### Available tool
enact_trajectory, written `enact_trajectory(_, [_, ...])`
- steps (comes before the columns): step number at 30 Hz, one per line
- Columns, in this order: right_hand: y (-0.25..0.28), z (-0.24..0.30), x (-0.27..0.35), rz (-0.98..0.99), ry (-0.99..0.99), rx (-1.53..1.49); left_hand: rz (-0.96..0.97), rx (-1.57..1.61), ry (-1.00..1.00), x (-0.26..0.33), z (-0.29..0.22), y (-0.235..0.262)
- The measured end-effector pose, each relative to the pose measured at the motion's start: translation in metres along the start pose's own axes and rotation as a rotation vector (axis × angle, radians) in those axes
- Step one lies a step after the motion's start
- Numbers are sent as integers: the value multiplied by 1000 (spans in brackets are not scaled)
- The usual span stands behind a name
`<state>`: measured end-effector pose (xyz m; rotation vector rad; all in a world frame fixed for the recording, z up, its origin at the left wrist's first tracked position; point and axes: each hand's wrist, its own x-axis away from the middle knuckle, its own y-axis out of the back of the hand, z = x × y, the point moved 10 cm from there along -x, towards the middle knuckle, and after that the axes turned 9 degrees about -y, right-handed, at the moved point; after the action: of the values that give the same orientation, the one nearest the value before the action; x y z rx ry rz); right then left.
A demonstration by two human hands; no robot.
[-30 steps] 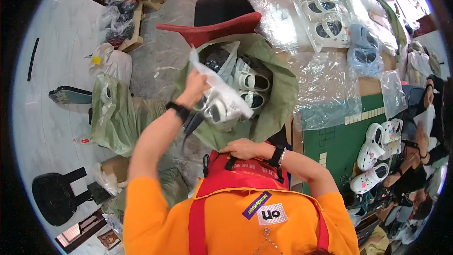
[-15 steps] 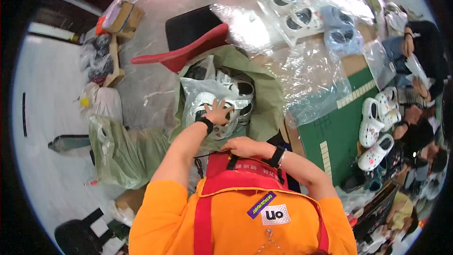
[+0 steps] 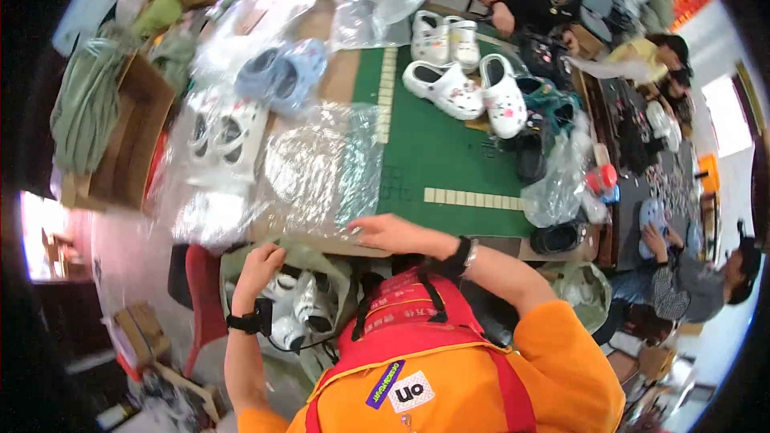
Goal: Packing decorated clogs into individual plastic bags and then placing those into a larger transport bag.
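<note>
Red chair (image 3: 206,293): beside the sack, at its left.

Left hand (image 3: 261,265): positioned at the rim of the green sack (image 3: 340,277), fingers curled; a grip on the fabric cannot be confirmed. White shoes (image 3: 311,301) sit inside the sack, just right of this hand; their long axes are partly hidden.

Clear plastic bag (image 3: 321,164): spread flat on the desk, ahead and to the right of the left hand, ahead and to the left of the right hand (image 3: 395,234). The right hand is nearer. The bag's long axis is indistinct.

Right hand: fingers partly extended leftward, fingertips at the bag's near edge; whether they pinch film cannot be told.

Green mat (image 3: 449,162): right of the bag.
</note>
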<state>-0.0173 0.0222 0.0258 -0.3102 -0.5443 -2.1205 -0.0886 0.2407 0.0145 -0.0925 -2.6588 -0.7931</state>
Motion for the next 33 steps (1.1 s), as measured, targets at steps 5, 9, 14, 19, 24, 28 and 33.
enact_trajectory(5, [171,-73,87,-312,-254,-271,21,248,-195,-47,-136,-21])
enact_trajectory(9, [284,-92,131,-537,-252,-281,246,243,-389,-93,-239,-81])
enact_trajectory(14, [366,-105,120,-699,-211,-174,417,192,-441,-158,-321,-157])
enact_trajectory(19, [417,-174,87,-863,-209,23,427,297,-285,-236,-315,-217])
enact_trajectory(24, [425,-163,71,-1021,-245,497,332,137,-301,-302,-286,-235])
enact_trajectory(28, [423,-137,50,-919,-211,532,144,-48,-366,-355,-288,-234])
enact_trajectory(33, [424,-158,29,-821,-287,665,-10,-238,-482,-404,-277,-253])
